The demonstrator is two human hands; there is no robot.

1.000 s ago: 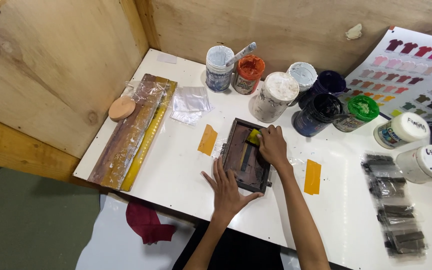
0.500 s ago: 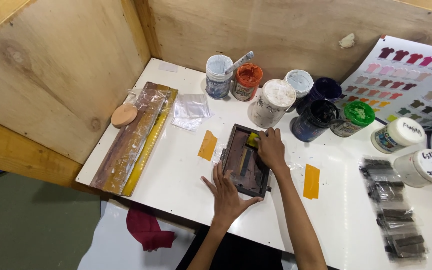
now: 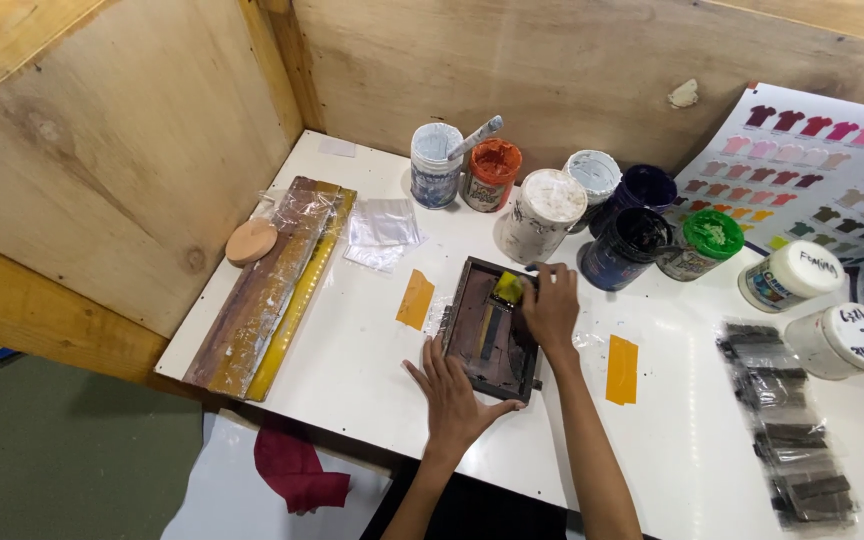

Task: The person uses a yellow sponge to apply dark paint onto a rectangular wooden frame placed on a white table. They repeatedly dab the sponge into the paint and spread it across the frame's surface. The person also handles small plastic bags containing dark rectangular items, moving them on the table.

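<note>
Behind frame (image 3: pixel 492 330), paint jars (image 3: pixel 550 213), shirt-colour chart (image 3: pixel 812 170)

Open white worktop (image 3: pixel 352 330) lies left of the small dark printing frame (image 3: pixel 492 330), broken only by a flat orange tape strip (image 3: pixel 415 299) and a clear plastic sheet (image 3: pixel 382 228). Farther left, the long wooden squeegee (image 3: pixel 262 285) bars the edge. Behind the frame a tight row of paint jars (image 3: pixel 547 212) blocks any reach toward the wall. To the right, past a second orange strip (image 3: pixel 621 369), bare surface runs to the bagged dark pieces (image 3: pixel 787 440). The left hand (image 3: pixel 455 395) and right hand (image 3: pixel 550 305) occupy the frame's near and far ends.
</note>
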